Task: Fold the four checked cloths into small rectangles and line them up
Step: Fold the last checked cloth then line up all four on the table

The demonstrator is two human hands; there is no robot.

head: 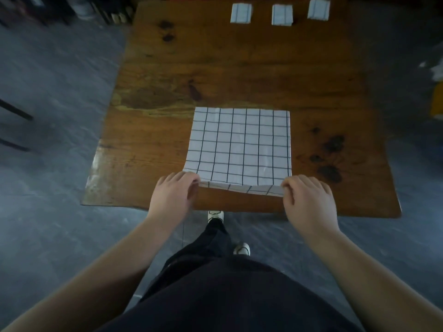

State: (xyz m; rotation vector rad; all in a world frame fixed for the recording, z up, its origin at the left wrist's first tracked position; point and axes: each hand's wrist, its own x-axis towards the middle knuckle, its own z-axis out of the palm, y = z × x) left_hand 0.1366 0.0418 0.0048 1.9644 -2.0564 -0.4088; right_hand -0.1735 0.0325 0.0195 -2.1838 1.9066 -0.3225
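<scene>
Last white black-checked cloth (pixel 239 144) lies at 6 o'clock on our brown wooden table (pixel 239 68) — our left hand (pixel 171 194) and right hand (pixel 309 200) pinch its near corners; next we should fold them toward 12 o'clock.

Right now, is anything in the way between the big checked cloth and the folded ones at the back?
Nothing visible: only brown wooden table lies between the flat white black-checked cloth and the three small folded cloths.
</scene>
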